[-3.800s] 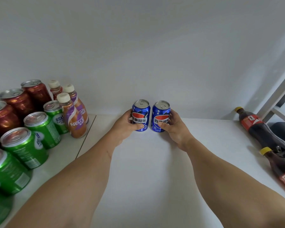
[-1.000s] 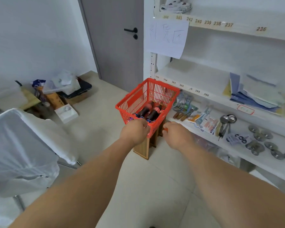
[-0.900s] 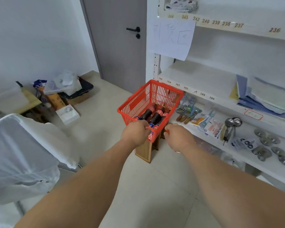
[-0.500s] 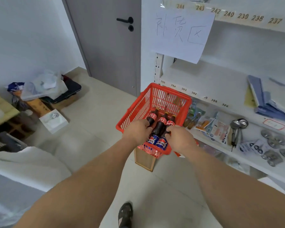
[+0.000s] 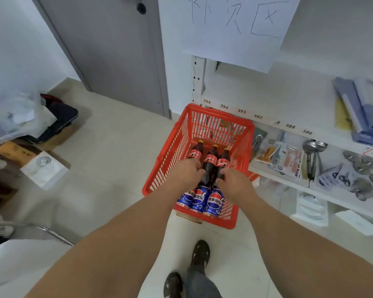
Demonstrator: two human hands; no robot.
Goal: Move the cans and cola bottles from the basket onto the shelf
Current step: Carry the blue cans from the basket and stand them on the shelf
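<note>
Red plastic mesh forms the basket (image 5: 177, 145), which sits on the pale floor tiles beside the white shelf (image 5: 293, 97); inside it three cola bottles (image 5: 210, 163) lie side by side with their yellow caps toward the far wall, and three blue cans (image 5: 202, 200) lie at the near end, their labels facing up. The left hand (image 5: 184, 174) reaches into the basket with its fingers curled over the left bottle's body; whether they already grip it cannot be told from this angle. The right hand (image 5: 235, 182) is curled against the right bottle, thumb and forefinger touching its dark side; a firm hold is likewise unclear. Numbered labels run along the shelf edge just behind the basket; a sheet of paper (image 5: 237, 26) with handwritten characters hangs above. Spoons (image 5: 312, 155) and small packets lie on the lower shelf to the right; a grey door (image 5: 108, 50) stands at the far left; the person's dark shoes (image 5: 199, 253) show at the near edge.
</note>
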